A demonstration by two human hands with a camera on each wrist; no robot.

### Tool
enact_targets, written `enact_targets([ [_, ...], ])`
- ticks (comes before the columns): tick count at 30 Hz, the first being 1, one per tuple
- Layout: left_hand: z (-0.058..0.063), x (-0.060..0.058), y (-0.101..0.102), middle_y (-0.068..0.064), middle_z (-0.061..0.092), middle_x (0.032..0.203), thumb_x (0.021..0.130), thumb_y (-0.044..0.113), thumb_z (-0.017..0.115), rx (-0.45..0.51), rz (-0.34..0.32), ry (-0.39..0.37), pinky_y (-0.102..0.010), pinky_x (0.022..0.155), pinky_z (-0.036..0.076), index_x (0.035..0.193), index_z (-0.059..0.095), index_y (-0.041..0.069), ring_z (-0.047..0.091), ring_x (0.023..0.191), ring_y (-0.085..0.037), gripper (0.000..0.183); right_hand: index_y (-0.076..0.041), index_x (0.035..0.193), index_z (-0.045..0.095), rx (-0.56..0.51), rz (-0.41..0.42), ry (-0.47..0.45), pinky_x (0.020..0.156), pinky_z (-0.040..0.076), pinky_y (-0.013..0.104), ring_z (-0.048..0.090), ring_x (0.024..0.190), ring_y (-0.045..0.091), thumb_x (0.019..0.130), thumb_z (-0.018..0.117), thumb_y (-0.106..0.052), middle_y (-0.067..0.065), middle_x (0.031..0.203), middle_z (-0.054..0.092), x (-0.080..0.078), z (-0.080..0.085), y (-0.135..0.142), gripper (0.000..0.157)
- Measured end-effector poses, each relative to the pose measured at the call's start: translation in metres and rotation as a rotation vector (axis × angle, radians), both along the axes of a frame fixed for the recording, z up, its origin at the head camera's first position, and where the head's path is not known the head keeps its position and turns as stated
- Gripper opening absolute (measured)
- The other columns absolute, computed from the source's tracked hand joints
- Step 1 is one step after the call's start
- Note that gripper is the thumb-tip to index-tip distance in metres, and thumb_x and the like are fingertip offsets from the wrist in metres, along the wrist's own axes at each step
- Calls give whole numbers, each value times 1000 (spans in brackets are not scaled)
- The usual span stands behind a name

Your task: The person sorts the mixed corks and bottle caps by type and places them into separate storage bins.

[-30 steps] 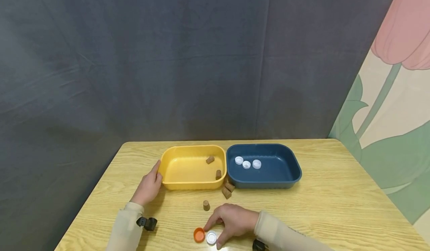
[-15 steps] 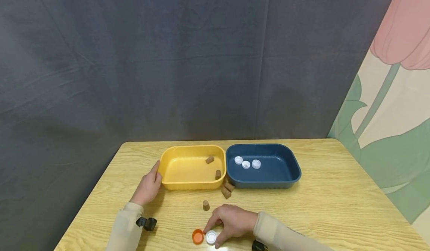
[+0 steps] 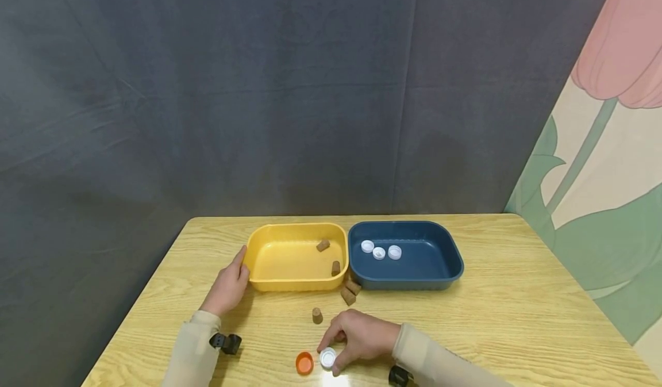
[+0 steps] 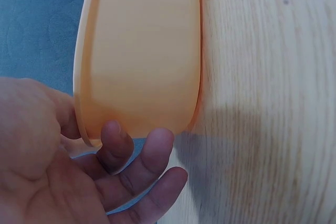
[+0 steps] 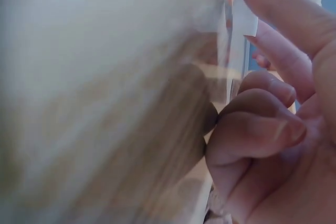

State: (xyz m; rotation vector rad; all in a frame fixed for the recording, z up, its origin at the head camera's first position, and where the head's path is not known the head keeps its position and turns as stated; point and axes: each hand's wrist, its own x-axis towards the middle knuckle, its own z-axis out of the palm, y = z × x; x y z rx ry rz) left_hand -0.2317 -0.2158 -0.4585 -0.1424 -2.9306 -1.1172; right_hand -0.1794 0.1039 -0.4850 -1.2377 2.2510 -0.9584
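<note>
My right hand [image 3: 364, 336] pinches a white bottle cap [image 3: 327, 358] between thumb and index finger, low over the table near its front. In the right wrist view the other fingers are curled with knuckles down at the tabletop, and the white cap [image 5: 244, 17] shows at the fingertips. Just left of it lies an orange bottle cap [image 3: 304, 363]. My left hand [image 3: 226, 288] holds the left end of a yellow tray [image 3: 289, 260]; the left wrist view shows the thumb behind the rim and the fingers [image 4: 157, 153] curled against the outer wall.
A brown cork [image 3: 317, 316] stands behind the caps. Two more corks [image 3: 349, 295] lie by the trays' front corners, and two are inside the yellow tray. A dark blue tray [image 3: 431, 260] beside it contains three white caps [image 3: 395, 253]. A grey curtain [image 3: 310, 117] hangs behind the table.
My right hand has moved slightly away from the table's front, and the white cap has shifted with it, apart from the orange cap. The left hand has stayed on the yellow tray.
</note>
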Motion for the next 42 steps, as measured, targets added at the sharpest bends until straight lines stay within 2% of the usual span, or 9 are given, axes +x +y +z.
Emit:
enact_targets([
  [10,-1,-1,-1,-6,51,68,108,13,30,4,-3,4,-28,51,40,159,16,-3,47,54,-16,55,-21,105,81,-43,-105,-90,67,43,15,46,74,-3,73,90,-24,-16,88,65,-6,9,13,33],
  [14,0,-1,-1,-6,51,69,108,12,30,3,-6,5,-28,52,40,158,16,-4,47,55,-16,55,-18,105,81,-39,-163,-88,60,36,15,42,65,3,73,90,-21,2,71,56,-10,21,17,34],
  [15,0,-1,-1,-5,51,69,108,12,30,3,-6,4,-28,52,40,158,16,-4,47,55,-16,55,-19,105,81,-37,-175,-81,62,37,14,48,71,2,73,90,-21,7,74,60,-10,24,18,34],
  [18,1,-1,0,-6,51,69,108,12,30,3,-4,1,-28,52,40,158,16,-4,47,55,-16,55,-18,104,81,-39,-194,-50,61,34,14,46,69,4,73,90,-22,17,72,56,-13,33,22,33],
  [21,1,-1,0,-6,51,68,108,12,30,1,-2,3,-28,52,40,158,17,-4,47,54,-16,55,-18,103,81,-59,-189,7,59,32,14,44,67,1,73,90,-22,10,75,60,-17,41,26,32],
  [22,1,-1,0,-6,51,68,108,12,30,-1,-2,5,-28,52,40,158,17,-5,47,54,-16,55,-18,103,81,-69,-186,18,56,30,14,36,60,3,73,90,-21,6,71,55,-19,44,28,32],
  [27,0,-2,0,-5,50,68,108,13,30,-5,-1,6,-27,53,41,158,17,-5,48,55,-16,55,-20,103,81,-93,-200,38,57,34,15,48,64,16,74,89,-19,-14,82,62,-26,58,36,30],
  [35,-1,-1,-1,-5,51,68,108,13,30,1,-4,3,-28,52,41,159,16,-2,47,54,-16,55,-22,104,81,-91,-266,40,58,32,18,36,61,4,75,89,-25,3,72,50,-37,77,52,30],
  [42,-1,0,-1,-7,52,65,109,14,30,9,-2,-1,-28,50,40,159,16,-1,46,53,-17,54,-29,108,78,-48,-351,65,56,31,21,33,58,8,78,86,-32,-5,67,41,-46,84,65,31],
])
